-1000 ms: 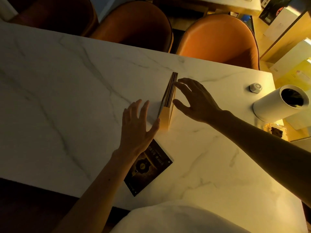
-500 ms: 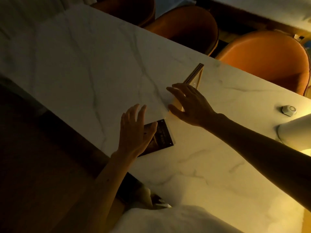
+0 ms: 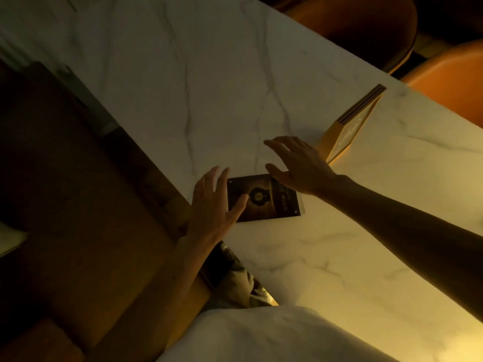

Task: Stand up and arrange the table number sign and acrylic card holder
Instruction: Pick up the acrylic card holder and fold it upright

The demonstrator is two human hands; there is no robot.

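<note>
A dark acrylic card holder (image 3: 271,202) lies flat on the white marble table (image 3: 209,82), close to its near edge. My left hand (image 3: 214,205) hovers open over the card's left end, thumb across its surface. My right hand (image 3: 298,163) is open just above the card's upper right part, fingers spread. Behind the right hand, the gold-framed table number sign (image 3: 350,126) stands upright on its edge, apart from both hands.
Orange chairs (image 3: 449,82) stand along the far side of the table at the upper right. The dark wooden floor (image 3: 65,205) lies left of the table edge. My white-clothed body (image 3: 261,335) is at the bottom.
Both hands left the standing sign and came down toward the flat card holder. The view swung left, so the paper roll and small white object went out of frame.
</note>
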